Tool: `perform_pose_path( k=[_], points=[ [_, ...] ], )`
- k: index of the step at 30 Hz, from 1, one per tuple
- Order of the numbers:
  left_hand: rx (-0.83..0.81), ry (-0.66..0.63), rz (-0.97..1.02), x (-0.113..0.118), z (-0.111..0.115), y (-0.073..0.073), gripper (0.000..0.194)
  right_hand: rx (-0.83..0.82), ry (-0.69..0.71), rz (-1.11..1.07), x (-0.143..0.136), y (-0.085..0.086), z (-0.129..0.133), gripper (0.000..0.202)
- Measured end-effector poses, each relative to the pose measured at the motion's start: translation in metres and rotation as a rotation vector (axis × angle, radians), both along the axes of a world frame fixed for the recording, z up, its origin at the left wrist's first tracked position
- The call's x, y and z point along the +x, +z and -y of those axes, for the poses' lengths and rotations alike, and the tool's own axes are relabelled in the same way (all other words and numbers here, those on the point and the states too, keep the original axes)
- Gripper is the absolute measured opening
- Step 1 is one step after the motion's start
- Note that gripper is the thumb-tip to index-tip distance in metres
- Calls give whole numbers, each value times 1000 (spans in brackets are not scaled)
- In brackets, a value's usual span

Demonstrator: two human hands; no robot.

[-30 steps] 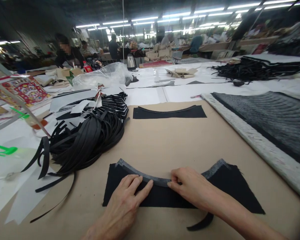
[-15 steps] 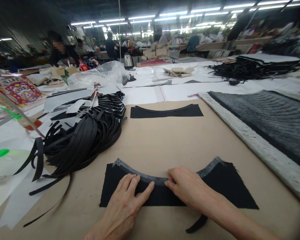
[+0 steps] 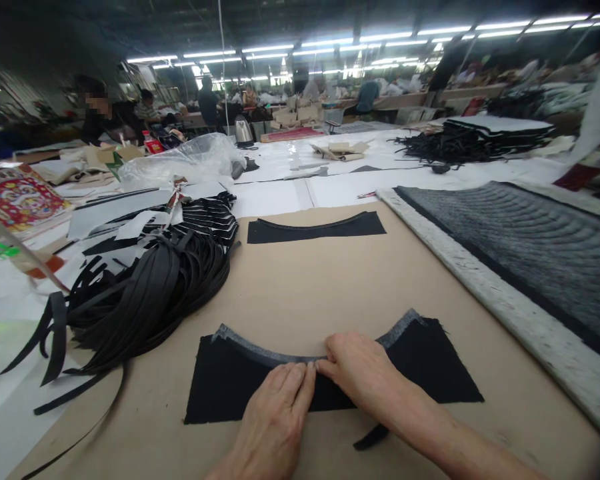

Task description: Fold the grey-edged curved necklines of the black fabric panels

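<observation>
A black fabric piece [image 3: 220, 387] with a curved, grey-edged top lies on the brown paper in front of me. My left hand [image 3: 280, 407] rests on it, fingers stretched out and close together, their tips pressing just below the middle of the curve. Thumb and curled fingers of my right hand [image 3: 353, 367] pinch the curved edge right beside those tips. A grey speckled strip [image 3: 403, 328] runs along the edge and is covered by my hands in the middle. From beneath my right forearm pokes the end of a black strip [image 3: 371, 437].
Farther up the brown paper [image 3: 300, 287] lies a second curved black piece [image 3: 315, 230]. Left of it sits a bundle of black strips [image 3: 145, 293]. A grey quilted panel [image 3: 525, 240] borders the right side. Across the table are a plastic bag [image 3: 185, 163], a kettle [image 3: 243, 132] and a co-worker [image 3: 107, 117].
My left hand has slid right, its thumb and fingers closing together near my right hand's fingertips. My right hand still pinches the edge. The whole view has shifted slightly.
</observation>
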State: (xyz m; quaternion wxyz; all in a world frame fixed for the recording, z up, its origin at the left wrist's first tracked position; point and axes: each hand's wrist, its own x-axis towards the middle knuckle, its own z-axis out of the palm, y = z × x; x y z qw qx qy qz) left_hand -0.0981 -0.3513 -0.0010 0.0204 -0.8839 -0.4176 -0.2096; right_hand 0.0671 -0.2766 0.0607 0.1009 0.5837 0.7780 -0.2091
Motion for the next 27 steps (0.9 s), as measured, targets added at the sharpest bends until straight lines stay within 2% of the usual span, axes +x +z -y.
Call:
perform_pose_path(
  k=[5,8,11,14,19,27],
  points=[
    [73,-2,-94,1,-1,-5,53,-24,4,-64,38,7,-8,30],
    [101,5,-134,2,-2,-5,62,-59,21,-102,65,11,-17,26],
    [91,12,-181,3,-2,-8,68,-79,27,-115,79,13,-22,20],
    [76,11,-234,3,-2,-12,71,-59,43,-120,80,11,-23,18],
    [114,-15,-256,2,-5,-13,63,-38,60,-95,77,8,-22,16],
    [87,42,-264,5,-1,-16,66,1,87,-41,72,13,-19,16]
  ],
)
